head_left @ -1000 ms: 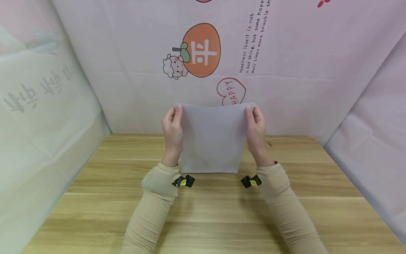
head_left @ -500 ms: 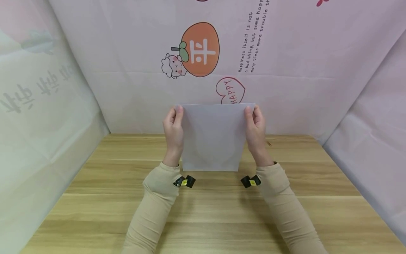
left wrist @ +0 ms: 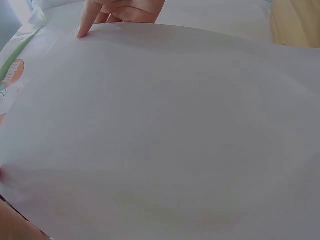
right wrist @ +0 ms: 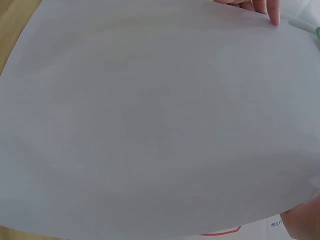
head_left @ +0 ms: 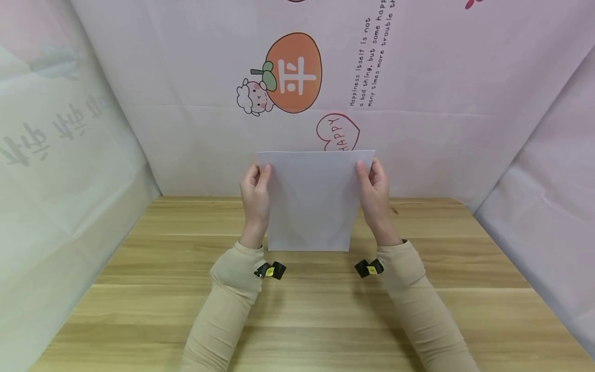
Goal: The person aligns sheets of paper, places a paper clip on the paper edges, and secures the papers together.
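A plain white sheet of paper (head_left: 310,201) is held up by its two sides, near the top corners. My left hand (head_left: 255,199) pinches its left edge, thumb on the near face and fingers behind. On the right edge my right hand (head_left: 374,196) pinches it the same way. The paper (left wrist: 165,130) fills most of the left wrist view, with the right hand (left wrist: 125,11) at its upper edge. In the right wrist view the paper (right wrist: 155,115) also covers nearly everything, and the left hand (right wrist: 252,6) shows at the top.
A wooden table (head_left: 307,320) lies below the paper. A small brown object (head_left: 394,211) lies near its back edge, right of the right hand. White printed cloth (head_left: 200,134) hangs behind the table, with more cloth on both sides.
Both thumbs sit slightly lower on the paper's sides. The paper's top edge, which sagged in the middle, is now nearly straight. Both hands still grip the sheet.
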### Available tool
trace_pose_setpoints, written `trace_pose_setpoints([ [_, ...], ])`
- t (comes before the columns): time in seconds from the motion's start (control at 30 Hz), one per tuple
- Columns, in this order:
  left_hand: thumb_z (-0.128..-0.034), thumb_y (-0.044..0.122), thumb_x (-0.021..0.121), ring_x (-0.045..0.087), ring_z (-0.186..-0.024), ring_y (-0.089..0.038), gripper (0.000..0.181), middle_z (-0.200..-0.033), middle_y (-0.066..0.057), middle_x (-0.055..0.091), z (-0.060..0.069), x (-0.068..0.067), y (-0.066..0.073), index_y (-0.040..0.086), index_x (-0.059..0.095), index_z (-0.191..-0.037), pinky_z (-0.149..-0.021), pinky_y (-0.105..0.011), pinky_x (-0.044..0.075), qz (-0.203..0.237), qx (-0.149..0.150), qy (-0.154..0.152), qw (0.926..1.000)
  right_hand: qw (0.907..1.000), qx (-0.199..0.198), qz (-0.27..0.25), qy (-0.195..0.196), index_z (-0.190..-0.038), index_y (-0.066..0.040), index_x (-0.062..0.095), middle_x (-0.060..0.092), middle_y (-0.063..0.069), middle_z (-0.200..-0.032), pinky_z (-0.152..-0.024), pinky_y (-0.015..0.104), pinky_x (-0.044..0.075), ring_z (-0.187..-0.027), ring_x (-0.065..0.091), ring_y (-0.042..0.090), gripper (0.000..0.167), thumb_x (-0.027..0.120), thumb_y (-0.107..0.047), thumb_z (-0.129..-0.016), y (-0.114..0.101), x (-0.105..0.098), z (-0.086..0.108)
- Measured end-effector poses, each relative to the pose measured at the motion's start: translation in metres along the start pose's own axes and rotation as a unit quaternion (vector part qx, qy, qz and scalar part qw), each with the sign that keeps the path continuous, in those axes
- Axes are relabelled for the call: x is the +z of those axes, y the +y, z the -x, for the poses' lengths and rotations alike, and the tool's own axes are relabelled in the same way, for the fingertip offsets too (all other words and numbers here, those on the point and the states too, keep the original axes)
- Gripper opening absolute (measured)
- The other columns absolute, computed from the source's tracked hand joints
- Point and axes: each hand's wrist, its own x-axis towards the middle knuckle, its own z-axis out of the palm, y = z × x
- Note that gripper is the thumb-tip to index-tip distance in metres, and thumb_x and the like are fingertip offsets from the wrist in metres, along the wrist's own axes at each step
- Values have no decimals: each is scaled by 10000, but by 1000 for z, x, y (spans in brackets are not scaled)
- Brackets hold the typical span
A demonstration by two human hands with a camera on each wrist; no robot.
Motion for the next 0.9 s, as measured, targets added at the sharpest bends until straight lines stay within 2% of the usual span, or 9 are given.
trace_pose_setpoints([
  [0.07,-963,24,470,341,-689,-107,243,-691,-7,327,1,0,-1,-5,424,-727,-663,-220,275,-33,-22,-7,10000,10000,18,5,-14,-1185,-93,526,611,-1,-1047,-784,239,484,-917,599,130,273,490,-279,-989,1,-1,1],
  [0.23,-965,20,467,395,-735,-132,187,-746,-48,418,4,0,-3,-103,495,-826,-690,-227,313,57,-55,-26,10000,10000,48,3,-7,-1211,-99,526,619,-4,-1046,-778,233,501,-907,615,122,296,517,-280,-977,3,-1,2],
  [0.4,-964,7,456,409,-752,-156,190,-778,-88,449,5,1,-4,-168,504,-908,-698,-235,325,84,-35,-44,9999,10000,-10,26,50,-1204,-82,527,620,-13,-1045,-769,222,512,-903,619,114,287,563,-221,-956,3,0,3],
  [0.47,-964,4,451,421,-761,-166,186,-788,-98,462,4,0,-6,-168,507,-920,-707,-240,336,58,-46,-30,10000,9999,-61,80,53,-1203,-75,524,618,-12,-1057,-775,223,512,-914,617,118,291,571,-213,-952,3,0,3],
  [0.67,-973,33,455,461,-814,-168,196,-861,-99,523,-2,-2,-27,-141,544,-995,-749,-252,369,164,-69,61,9998,9999,-88,97,45,-1208,-81,513,610,9,-1087,-784,234,510,-939,611,134,296,568,-221,-953,-1,2,3],
  [0.9,-972,81,483,407,-729,-117,179,-759,-19,452,-3,0,-25,-78,541,-914,-685,-221,319,189,82,171,9996,9997,-214,30,86,-1198,-90,515,615,7,-1087,-791,237,512,-950,617,138,288,577,-218,-947,-2,3,2],
])
